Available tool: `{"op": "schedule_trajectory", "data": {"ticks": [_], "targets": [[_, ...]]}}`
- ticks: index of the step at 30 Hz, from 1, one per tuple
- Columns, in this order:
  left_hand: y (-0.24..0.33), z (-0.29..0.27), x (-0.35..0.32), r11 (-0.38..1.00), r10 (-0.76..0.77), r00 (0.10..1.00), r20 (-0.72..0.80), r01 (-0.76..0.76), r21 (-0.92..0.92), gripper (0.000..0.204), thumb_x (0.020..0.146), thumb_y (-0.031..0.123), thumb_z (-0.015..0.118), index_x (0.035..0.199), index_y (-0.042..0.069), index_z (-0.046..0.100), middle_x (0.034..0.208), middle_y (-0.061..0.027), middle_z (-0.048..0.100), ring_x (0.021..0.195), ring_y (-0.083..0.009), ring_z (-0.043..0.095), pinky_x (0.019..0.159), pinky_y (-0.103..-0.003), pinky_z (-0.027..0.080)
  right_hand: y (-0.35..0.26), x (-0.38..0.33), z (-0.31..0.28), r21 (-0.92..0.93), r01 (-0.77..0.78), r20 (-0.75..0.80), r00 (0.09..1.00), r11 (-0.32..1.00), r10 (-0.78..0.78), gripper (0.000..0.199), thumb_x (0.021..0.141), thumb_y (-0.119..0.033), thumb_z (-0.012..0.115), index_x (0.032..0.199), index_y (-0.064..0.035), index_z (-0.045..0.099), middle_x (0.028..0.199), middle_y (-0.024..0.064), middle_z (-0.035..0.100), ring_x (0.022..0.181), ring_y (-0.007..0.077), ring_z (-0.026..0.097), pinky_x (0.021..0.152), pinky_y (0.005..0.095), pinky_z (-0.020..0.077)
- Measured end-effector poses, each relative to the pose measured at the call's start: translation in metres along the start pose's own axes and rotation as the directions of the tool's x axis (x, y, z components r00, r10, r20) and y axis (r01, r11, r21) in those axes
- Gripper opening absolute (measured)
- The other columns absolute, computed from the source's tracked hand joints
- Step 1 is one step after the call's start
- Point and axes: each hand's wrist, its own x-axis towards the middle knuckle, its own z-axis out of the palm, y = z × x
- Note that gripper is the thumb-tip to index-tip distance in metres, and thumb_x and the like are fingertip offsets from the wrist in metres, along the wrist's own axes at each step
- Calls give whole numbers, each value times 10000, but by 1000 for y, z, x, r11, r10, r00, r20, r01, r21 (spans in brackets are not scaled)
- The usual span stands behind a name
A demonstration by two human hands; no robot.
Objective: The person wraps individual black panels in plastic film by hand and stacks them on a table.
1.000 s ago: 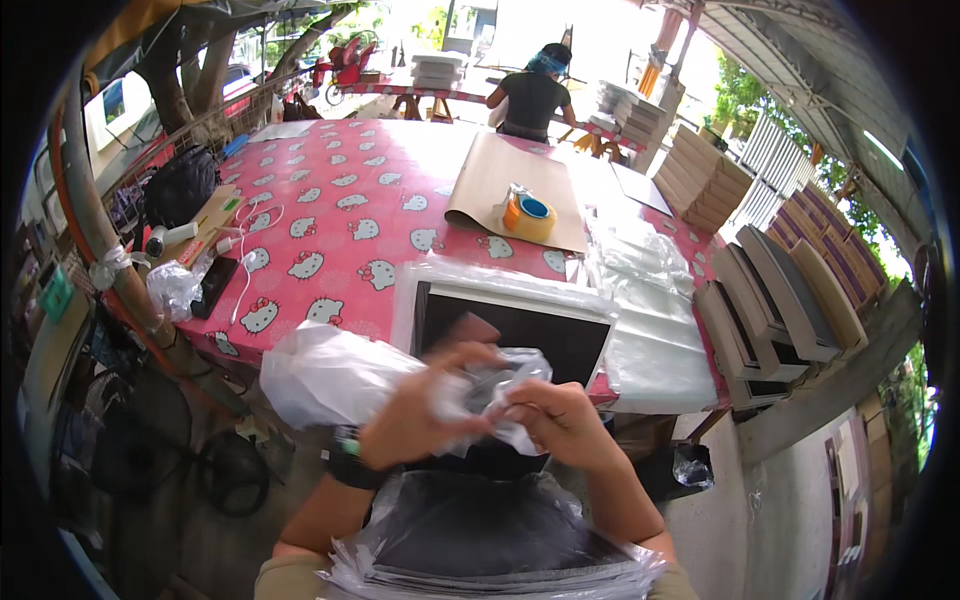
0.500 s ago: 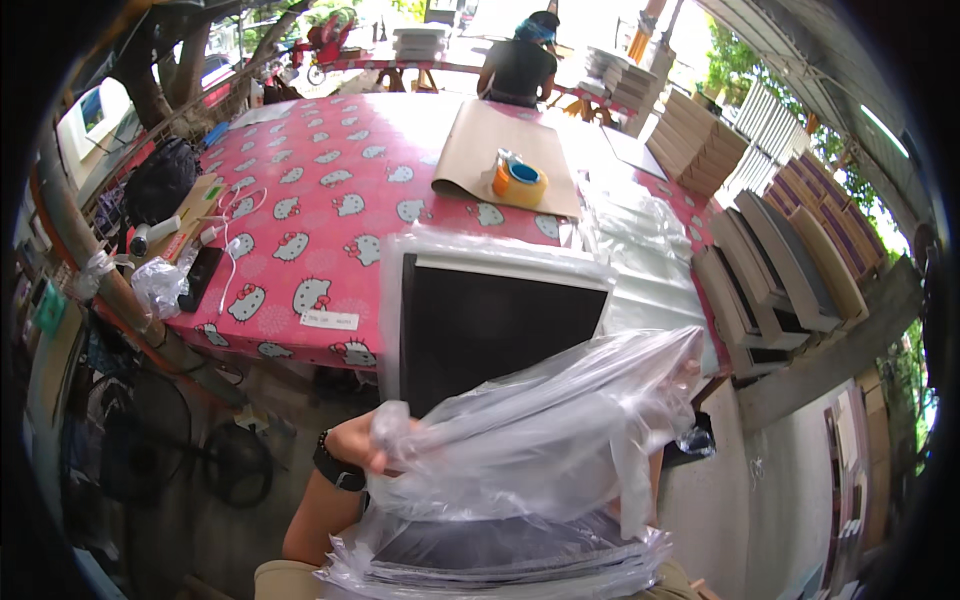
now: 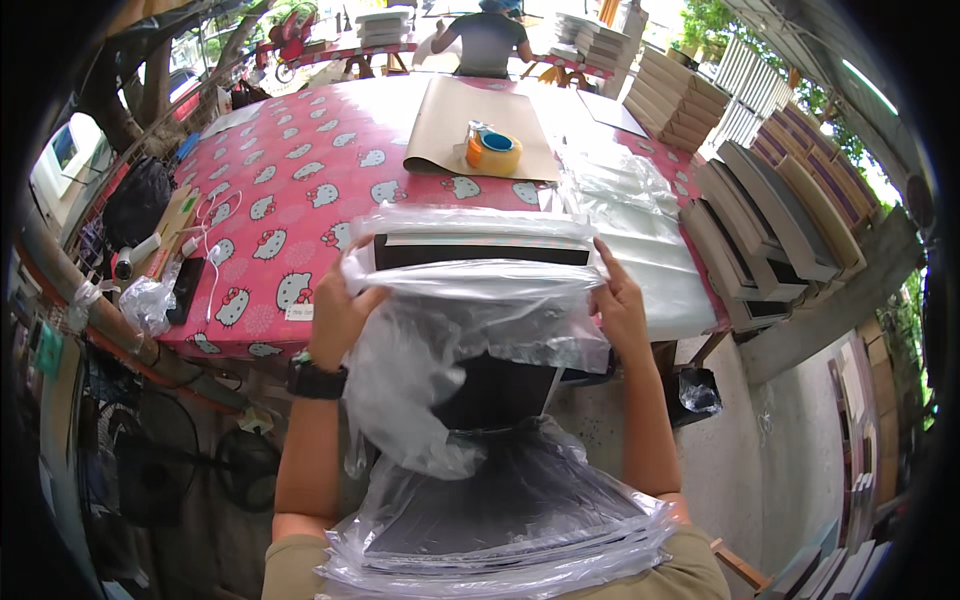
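In front of me at the table's near edge is a flat black panel [image 3: 490,390] with a pale strip along its far end. A crumpled clear plastic bag [image 3: 400,370] covers part of it, bunched across the panel and hanging down on the left. My left hand [image 3: 340,310] grips the bag at the panel's left side, thumb on top. On the opposite side my right hand [image 3: 620,300] closes on the bag at the panel's right edge. Against my body rests a stack of plastic-wrapped dark panels [image 3: 500,510].
A pink patterned cloth covers the table [image 3: 300,160]. On it lie brown cardboard [image 3: 430,130], a tape dispenser [image 3: 492,152] and clear plastic sheets [image 3: 640,240]. Thick panels [image 3: 770,220] lean at the right. A black bin [image 3: 695,395] stands below; a person [image 3: 485,45] sits beyond.
The bag was stretched loosely above my lap; now both hands are farther forward, with the bag gathered across the panel's far part. The panel's near part now shows below the bag.
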Motion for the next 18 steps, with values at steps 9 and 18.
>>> {"op": "schedule_trajectory", "data": {"ticks": [9,18], "targets": [[30,0,-22,910,321,929,-184,-249,331,407,613,44,640,1013,105,595,641,-97,495,575,-261,511,528,-336,396,1,-20,-13,35,168,-171,972,985,-159,72,738,-76,604,736,-6,586,586,-12,524,514,35,393,496,181,323],[15,-35,-7,610,-349,711,611,667,-428,129,761,110,577,822,-2,599,794,-22,594,543,-55,517,495,-222,409,15,-28,-37,638,-583,465,812,503,353,145,750,-53,577,885,-9,548,797,61,600,644,117,598,566,233,511]]}}
